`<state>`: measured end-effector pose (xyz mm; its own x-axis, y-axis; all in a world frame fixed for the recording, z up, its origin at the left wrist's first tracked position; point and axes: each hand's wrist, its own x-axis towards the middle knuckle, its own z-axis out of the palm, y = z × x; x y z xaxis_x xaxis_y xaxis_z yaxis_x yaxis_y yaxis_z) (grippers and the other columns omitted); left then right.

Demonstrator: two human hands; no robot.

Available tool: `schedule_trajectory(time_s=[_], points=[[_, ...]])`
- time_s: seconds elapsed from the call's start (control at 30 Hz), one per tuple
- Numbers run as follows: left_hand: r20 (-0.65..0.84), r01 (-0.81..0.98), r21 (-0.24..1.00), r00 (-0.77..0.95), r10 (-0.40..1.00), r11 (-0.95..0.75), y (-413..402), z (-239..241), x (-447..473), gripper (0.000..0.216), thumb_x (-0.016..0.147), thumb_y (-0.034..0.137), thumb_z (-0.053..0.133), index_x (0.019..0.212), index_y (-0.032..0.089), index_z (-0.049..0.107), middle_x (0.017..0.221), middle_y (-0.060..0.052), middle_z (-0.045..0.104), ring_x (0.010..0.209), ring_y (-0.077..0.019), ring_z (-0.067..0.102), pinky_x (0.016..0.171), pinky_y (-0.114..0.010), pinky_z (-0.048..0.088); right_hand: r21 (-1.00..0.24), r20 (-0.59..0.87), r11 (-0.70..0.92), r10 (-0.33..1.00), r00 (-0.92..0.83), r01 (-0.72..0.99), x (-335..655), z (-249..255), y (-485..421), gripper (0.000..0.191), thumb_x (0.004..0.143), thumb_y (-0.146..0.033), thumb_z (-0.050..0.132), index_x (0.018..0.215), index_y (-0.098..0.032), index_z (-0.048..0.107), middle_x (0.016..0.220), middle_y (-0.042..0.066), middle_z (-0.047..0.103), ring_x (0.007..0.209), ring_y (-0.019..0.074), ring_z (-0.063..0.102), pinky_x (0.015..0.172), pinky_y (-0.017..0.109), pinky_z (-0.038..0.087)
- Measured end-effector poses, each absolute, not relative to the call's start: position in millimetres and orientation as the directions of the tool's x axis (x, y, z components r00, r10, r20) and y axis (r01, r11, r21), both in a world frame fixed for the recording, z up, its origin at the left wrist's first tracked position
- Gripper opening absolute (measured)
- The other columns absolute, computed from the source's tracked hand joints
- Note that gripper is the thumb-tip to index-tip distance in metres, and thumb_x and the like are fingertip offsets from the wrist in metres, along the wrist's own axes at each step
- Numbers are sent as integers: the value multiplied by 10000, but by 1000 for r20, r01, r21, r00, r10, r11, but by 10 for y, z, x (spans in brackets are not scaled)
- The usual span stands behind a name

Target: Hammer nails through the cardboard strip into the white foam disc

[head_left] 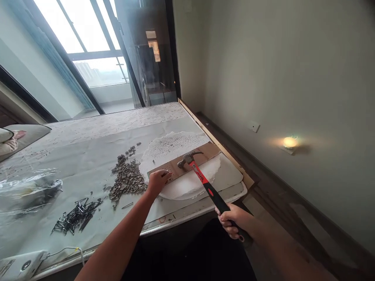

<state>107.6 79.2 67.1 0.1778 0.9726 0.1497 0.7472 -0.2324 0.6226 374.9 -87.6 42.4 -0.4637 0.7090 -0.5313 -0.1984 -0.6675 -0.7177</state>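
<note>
My right hand point(233, 221) is wrapped round the black grip of a claw hammer point(202, 175) with a red and black handle. Its grey head, claw toward the right, is over a flat brown board point(206, 150); I cannot tell whether they touch. At the board's left end, my left hand point(158, 180) has its fingers closed in a pinch, and whatever is between them is too small to make out. White crumbly sheet material point(189, 188) lies under the board. Left of this hand spreads a heap of grey stone chips point(129, 176).
A pile of dark nails point(77, 216) and one loose nail point(127, 205) lie on the grey sheet-covered mattress point(96, 164). Clear plastic wrapping point(29, 195) is at the left, with a white corded device point(25, 267) nearer me. A wooden edge point(211, 134) borders the right side.
</note>
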Motion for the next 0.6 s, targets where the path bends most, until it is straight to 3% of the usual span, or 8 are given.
schedule_trajectory(time_s=[0.6], points=[[155, 756, 604, 199, 968, -253, 786, 650, 1100, 345, 752, 429, 503, 561, 164, 615, 503, 0, 561, 480, -111, 461, 484, -219, 320, -739, -561, -661, 710, -426, -129, 3776, 586, -878, 201, 599, -220, 489, 768, -224, 380, 469, -116, 353, 328, 38, 274, 299, 160, 259]])
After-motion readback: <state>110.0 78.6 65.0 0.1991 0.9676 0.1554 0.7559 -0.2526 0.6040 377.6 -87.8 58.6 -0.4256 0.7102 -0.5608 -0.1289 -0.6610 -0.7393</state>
